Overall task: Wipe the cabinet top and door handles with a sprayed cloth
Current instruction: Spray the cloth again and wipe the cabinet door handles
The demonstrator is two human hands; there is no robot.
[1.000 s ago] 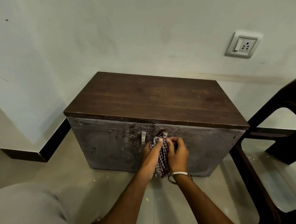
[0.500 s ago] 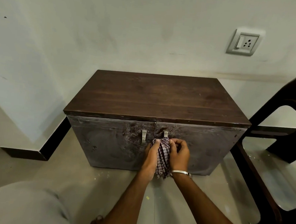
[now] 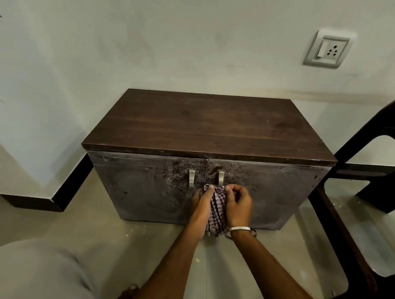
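Note:
A low cabinet with a dark wooden top (image 3: 207, 124) stands against the wall. Its two smeared doors each carry a metal handle, the left handle (image 3: 191, 177) and the right handle (image 3: 221, 177). A checked cloth (image 3: 216, 207) hangs bunched between my hands just below the right handle. My left hand (image 3: 201, 201) grips the cloth from the left. My right hand (image 3: 238, 205), with a bangle at the wrist, pinches it from the right. Both handles are fully uncovered.
A dark plastic chair (image 3: 372, 204) stands close on the right of the cabinet. A wall socket (image 3: 327, 51) sits above. A wall corner with black skirting (image 3: 71, 188) juts out on the left. My knee (image 3: 30, 271) fills the lower left.
Both hands and the cloth have slid down off the right handle, which now shows in full. The camera has shifted slightly.

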